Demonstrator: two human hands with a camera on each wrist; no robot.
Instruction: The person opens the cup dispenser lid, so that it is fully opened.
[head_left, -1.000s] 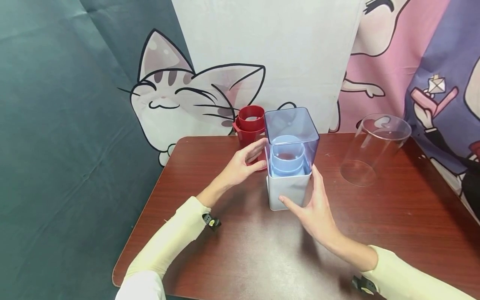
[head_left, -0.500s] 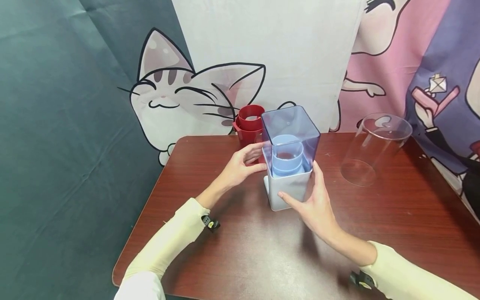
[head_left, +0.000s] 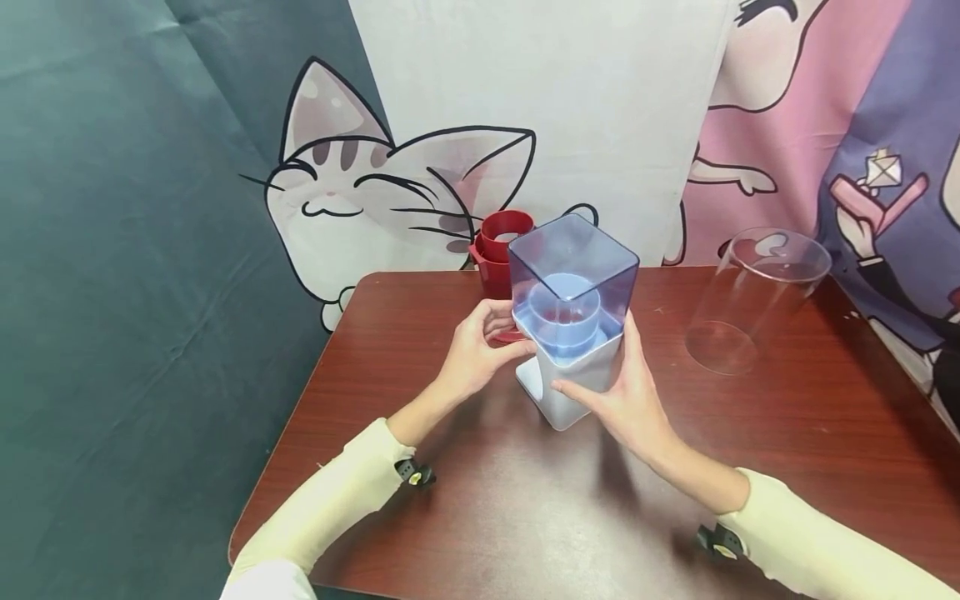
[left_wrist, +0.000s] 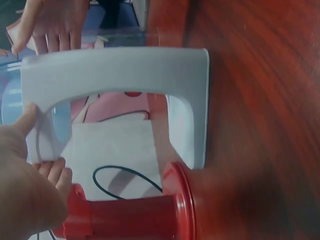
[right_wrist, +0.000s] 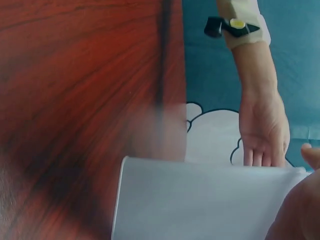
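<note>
A white C-shaped stand (head_left: 581, 385) with a clear bluish square container (head_left: 573, 250) on top stands upright on the table. A pale blue ring shows inside the container. My left hand (head_left: 472, 354) grips the stand's overhanging upper end, thumb on one face and fingers curled at its edge, as the left wrist view shows. On the other side my right hand (head_left: 633, 404) holds the stand's body, its thumb across the near corner. The far fingers of the right hand are hidden behind the stand. A red cup-like piece (head_left: 491, 271) stands just behind my left hand, partly covered.
A clear, wide-mouthed cylinder (head_left: 720, 333) stands at the back right of the brown table (head_left: 390, 325). Cartoon-printed cloth (head_left: 600, 100) hangs behind the table's far edge, and dark green cloth (head_left: 135, 292) hangs on the left.
The stand has turned on the spot, so one corner now faces me and its base shows more on the left. Both hands have moved slightly with it.
</note>
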